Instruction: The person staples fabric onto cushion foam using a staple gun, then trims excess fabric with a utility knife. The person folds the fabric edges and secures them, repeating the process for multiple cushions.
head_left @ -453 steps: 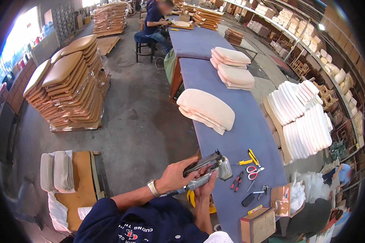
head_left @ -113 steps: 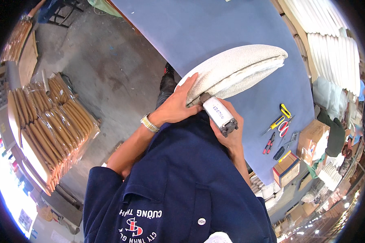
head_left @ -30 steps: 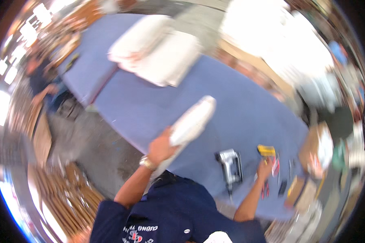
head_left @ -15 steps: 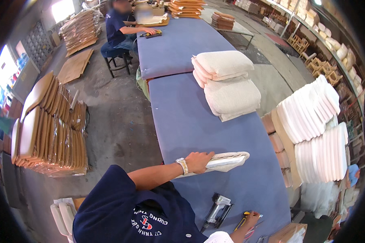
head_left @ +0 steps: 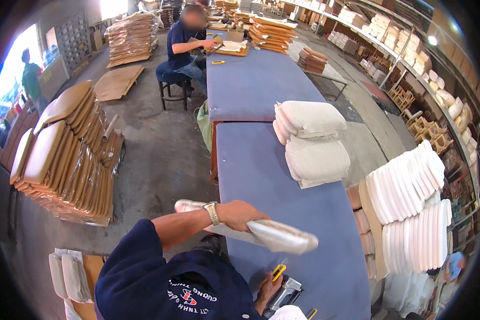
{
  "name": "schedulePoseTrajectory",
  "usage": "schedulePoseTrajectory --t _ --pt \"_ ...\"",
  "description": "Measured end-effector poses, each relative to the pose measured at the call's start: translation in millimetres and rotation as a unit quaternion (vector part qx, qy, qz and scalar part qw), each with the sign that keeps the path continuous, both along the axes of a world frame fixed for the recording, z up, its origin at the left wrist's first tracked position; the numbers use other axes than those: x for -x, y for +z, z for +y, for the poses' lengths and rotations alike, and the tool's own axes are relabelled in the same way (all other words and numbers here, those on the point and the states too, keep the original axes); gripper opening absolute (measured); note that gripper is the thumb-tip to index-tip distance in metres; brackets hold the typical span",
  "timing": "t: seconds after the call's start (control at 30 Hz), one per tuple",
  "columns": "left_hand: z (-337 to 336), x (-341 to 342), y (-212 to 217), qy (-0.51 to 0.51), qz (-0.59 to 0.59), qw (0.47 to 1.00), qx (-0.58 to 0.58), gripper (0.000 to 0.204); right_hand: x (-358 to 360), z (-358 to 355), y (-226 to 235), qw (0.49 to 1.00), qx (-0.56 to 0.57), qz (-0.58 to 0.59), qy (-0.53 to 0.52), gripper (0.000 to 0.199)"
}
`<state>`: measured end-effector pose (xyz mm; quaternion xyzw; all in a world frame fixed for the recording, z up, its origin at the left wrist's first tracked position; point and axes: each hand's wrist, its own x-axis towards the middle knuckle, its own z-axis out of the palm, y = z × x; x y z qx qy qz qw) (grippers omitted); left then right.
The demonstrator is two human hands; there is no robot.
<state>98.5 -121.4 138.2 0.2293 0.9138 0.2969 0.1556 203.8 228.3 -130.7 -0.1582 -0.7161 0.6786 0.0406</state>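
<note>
At the lower edge, the right hand [head_left: 268, 288] rests low on the blue counter [head_left: 261, 176], its fingers curled around a yellow utility knife [head_left: 278, 272]. Just beside it, toward the person's body, lies a grey staple gun [head_left: 286, 294], touching the counter.

A little farther up, the left hand [head_left: 240, 214] grips a long padded seat cushion [head_left: 261, 232] wrapped in pale fabric. The fingers are closed over its upper edge near the middle. The cushion is held tilted above the near left part of the counter, one end sticking out over the floor to the left, the other end over the blue surface. A metal wristwatch [head_left: 212, 212] sits on that wrist.

Past the middle of the counter, on its right side, stands a stack of pale upholstered cushions [head_left: 312, 141]. To the right of the counter, white foam pads [head_left: 410, 202] lean in rows. On the floor to the left, brown curved plywood boards [head_left: 64, 154] are stacked.

At the far end, another person [head_left: 185, 45] sits on a stool at a second blue counter, hands on a board, with piles of wood pieces beyond.
</note>
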Motion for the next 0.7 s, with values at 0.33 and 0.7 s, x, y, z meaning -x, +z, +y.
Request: schedulePoseTrajectory --t 0.33,0.7 --pt "78.9 63.4 -3.3 -0.346 0.172 0.911 0.143 0.05 18.0 81.2 59.3 0.998 -0.059 0.017 0.004 0.028" --pt "72.5 55.3 -80.7 -0.014 0.139 0.989 -0.054 0.069 -2.3 -25.9 119.8 0.991 0.125 0.026 -0.036 0.023"
